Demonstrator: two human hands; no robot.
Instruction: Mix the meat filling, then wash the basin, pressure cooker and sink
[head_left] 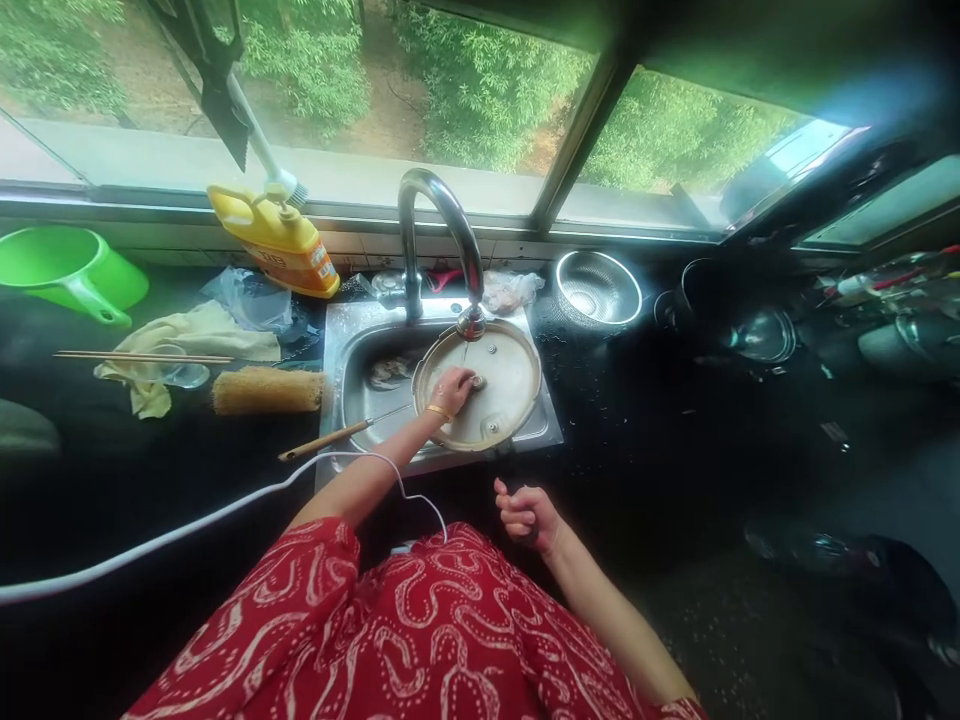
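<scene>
In the head view, the left hand (452,389) lies on a round lid (480,385) set in the sink (352,340), fingers curled down around the knob at the lid's middle; how tightly they close on it cannot be told. The lid fills most of the basin to the right of the hand, its far rim just under the tap (442,240), its near rim riding over the sink's front edge. Left of the hand a strip of basin stays open, with some wet scraps (388,370) lying there. A wooden-handled tool (337,437) leans across the sink's near-left corner, just beside the wrist.

The right hand (525,515) is well apart from the lid, nearer the body, closed into a loose fist with nothing visible in it. It hangs at the dark counter's (660,420) front edge, with bare counter to its right.

Further left of the left hand lie a loofah (268,390), a cloth (195,340) and chopsticks (142,356). Beyond it stands a yellow bottle (281,243). A steel bowl (598,290) sits beyond and right.
</scene>
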